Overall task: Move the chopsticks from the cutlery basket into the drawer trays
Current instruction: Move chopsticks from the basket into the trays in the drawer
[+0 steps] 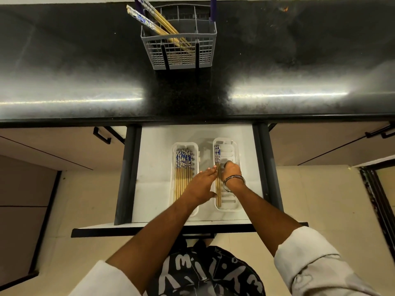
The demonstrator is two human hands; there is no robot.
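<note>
A grey wire cutlery basket [179,42] is seen standing on the black desk [64,77], near its far edge. A few chopsticks with blue-and-white patterned tops [157,25] are left in the basket's left compartment, leaning out toward the far left corner of the basket.

Below the desk's near edge an open drawer [154,167] with a white floor is shown. Two white slotted trays are laid in it side by side. The left tray [184,145] is filled with a flat row of chopsticks [183,171], patterned ends toward the desk. In the right tray [232,207] a pair of chopsticks [217,163] is laid along the left wall, patterned ends likewise toward the desk.

The left hand [203,183] is held flat with straight fingers, its fingertips brought against the left side of the pair in the right tray. The right hand [232,168], with a metal bangle [233,182] on the wrist, is placed in the right tray just beside the pair, its fingers curled; whether the pair is pinched by it cannot be told. White rolled-up sleeves [305,259] are visible on both arms.
</note>
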